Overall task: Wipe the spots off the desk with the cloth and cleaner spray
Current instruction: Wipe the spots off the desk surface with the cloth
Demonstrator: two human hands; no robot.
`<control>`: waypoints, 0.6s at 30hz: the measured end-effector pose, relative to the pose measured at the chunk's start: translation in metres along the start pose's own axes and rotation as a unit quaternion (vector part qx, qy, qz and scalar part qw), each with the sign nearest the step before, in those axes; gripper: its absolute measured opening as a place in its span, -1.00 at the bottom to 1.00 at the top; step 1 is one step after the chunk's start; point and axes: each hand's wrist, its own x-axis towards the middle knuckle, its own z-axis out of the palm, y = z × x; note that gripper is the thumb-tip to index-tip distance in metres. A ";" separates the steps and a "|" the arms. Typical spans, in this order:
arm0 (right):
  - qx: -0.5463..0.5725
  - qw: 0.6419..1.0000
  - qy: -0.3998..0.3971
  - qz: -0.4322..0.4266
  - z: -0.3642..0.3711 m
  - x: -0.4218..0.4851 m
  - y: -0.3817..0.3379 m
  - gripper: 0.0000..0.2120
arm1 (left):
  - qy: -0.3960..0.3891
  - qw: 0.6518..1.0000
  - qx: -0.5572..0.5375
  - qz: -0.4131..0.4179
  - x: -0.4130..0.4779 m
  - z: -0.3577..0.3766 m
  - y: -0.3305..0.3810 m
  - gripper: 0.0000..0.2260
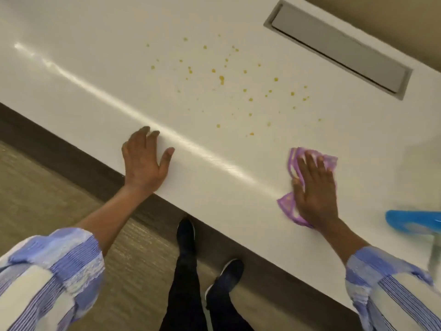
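Head view: right hand (315, 189) flat, pressing cloth (292, 209) onto desk (95, 80); left hand (143, 161) open, empty.

Spray bottle (420, 225) blurred and cut off at right edge, purple cloth (310, 163) mostly hidden under right hand (315, 192), both sleeves run out the bottom, smallest spots (222, 78) too faint to count.

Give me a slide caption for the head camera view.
Right hand presses purple cloth flat on white desk, orange spots unwiped.
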 end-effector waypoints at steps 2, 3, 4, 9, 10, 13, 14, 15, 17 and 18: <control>0.002 0.995 0.002 0.096 -0.016 0.003 0.030 -0.37 | -0.020 1.000 0.009 0.015 -0.011 0.009 0.014 -0.42; -0.003 0.991 0.007 0.134 -0.021 0.010 0.036 -0.35 | -0.024 0.999 0.018 0.019 -0.012 0.012 0.015 -0.40; -0.003 0.986 0.018 0.168 -0.022 0.020 0.036 -0.32 | -0.027 0.999 0.024 0.017 -0.012 0.014 0.014 -0.40; 0.022 0.959 0.061 0.275 -0.018 0.092 -0.022 -0.18 | -0.020 0.999 0.034 0.015 -0.009 0.022 0.009 -0.41; 0.007 0.968 0.058 0.244 -0.016 0.108 -0.042 -0.21 | -0.017 0.999 0.033 0.015 -0.008 0.023 0.009 -0.42; -0.028 0.997 0.046 0.051 -0.004 0.142 -0.122 -0.36 | -0.007 0.999 0.034 0.018 -0.007 0.026 0.006 -0.45; -0.027 0.999 0.040 -0.018 0.003 0.144 -0.151 -0.38 | -0.006 0.999 0.034 0.017 -0.007 0.026 0.006 -0.45; -0.026 0.996 0.028 -0.083 0.010 0.139 -0.175 -0.39 | -0.008 0.999 0.033 0.017 -0.007 0.026 0.006 -0.45; -0.021 0.983 0.002 -0.183 0.024 0.111 -0.200 -0.38 | -0.011 0.999 0.030 0.017 -0.007 0.025 0.006 -0.45; -0.018 0.975 -0.003 -0.220 0.029 0.094 -0.196 -0.39 | -0.012 0.999 0.030 0.016 -0.007 0.025 0.006 -0.45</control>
